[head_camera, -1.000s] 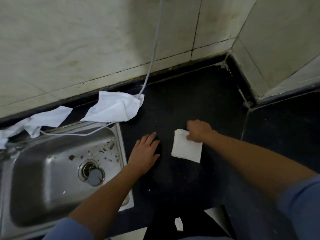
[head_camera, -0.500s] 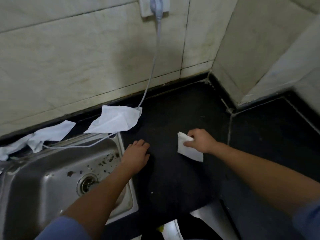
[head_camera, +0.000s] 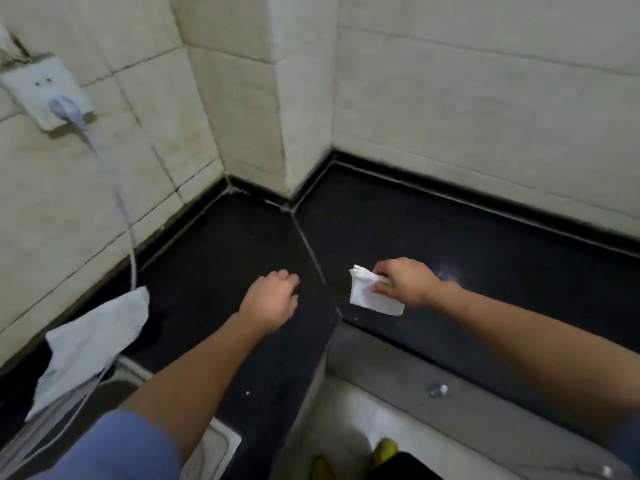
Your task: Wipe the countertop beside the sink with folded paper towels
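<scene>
Step in hand, prob.: wipe stroke on black countertop [head_camera: 214, 258], on the slab right of the seam [head_camera: 310, 251] btwn two slabs. Grips folded paper towel [head_camera: 372, 301] w/ right hand [head_camera: 405, 282], thumb and curled fingers pinching its right edge. Towel down on the stone nr the front edge, just right of the seam, upper corner slightly lifted. Left hand [head_camera: 272, 299] apparently resting on the slab left of the seam, holding nothing, fingers loosely bent, apart from the towel.

Next move, as a guess: flatten towel under the palm, then sweep toward the back wall in overlapping passes. Calls for even downward pressure to stop the fold bunching or opening. Worth reaching the corner by the tile pillar [head_camera: 277, 98] and the seam groove, both likely dirt traps. Extent done so far: can't tell; no clear streaks, only a small glare spot nr the right wrist.

Surface: dark polished stone, hard and smooth, low black upstand along the walls. Room: pale tiled wall [head_camera: 485, 98], stained in places. Wall socket [head_camera: 45, 91] upper left w/ plug [head_camera: 65, 110] in, grey cable [head_camera: 121, 209] hanging down to a loose white paper sheet [head_camera: 93, 337] at counter's left. Steel sink [head_camera: 227, 439] rim bottom left, mostly hidden by blue sleeve [head_camera: 114, 448]. Below counter: pale cabinet front w/ small knob [head_camera: 438, 389]. Something yellow at bottom edge, too blurred to name.
</scene>
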A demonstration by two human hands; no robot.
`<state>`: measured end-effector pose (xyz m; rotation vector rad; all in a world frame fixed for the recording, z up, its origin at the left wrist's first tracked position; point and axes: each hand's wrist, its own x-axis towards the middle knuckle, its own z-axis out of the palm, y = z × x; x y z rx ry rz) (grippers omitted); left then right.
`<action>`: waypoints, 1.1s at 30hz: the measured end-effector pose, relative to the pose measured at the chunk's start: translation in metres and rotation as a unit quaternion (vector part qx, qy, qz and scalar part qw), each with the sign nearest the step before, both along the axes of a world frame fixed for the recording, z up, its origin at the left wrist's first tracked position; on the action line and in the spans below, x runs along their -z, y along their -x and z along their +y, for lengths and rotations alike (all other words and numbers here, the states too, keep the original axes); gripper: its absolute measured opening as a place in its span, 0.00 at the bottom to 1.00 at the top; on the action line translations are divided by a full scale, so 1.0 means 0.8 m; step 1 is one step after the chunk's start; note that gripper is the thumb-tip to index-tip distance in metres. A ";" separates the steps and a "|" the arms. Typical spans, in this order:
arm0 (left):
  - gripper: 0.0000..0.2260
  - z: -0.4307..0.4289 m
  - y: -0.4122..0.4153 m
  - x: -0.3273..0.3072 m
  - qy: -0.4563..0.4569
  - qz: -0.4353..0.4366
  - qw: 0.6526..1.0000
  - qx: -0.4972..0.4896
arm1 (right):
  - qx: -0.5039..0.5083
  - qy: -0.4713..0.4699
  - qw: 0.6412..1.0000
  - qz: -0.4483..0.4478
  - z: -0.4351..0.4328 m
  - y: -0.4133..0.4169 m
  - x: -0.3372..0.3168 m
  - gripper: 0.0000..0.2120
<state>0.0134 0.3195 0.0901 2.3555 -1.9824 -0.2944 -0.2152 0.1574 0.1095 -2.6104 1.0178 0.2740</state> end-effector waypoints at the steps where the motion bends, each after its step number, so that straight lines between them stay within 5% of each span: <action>1: 0.15 -0.015 0.021 -0.008 0.006 -0.010 0.999 0.030 | 0.027 0.003 1.000 -0.006 0.002 0.031 -0.006 0.14; 13: 0.14 -0.132 0.401 -0.061 0.052 -0.066 0.939 0.333 | 0.308 0.050 0.949 -0.034 0.085 0.462 -0.049 0.10; 33: 0.13 -0.169 1.088 -0.054 0.062 -0.028 0.756 0.651 | 0.651 0.068 0.755 -0.018 0.269 1.053 -0.048 0.09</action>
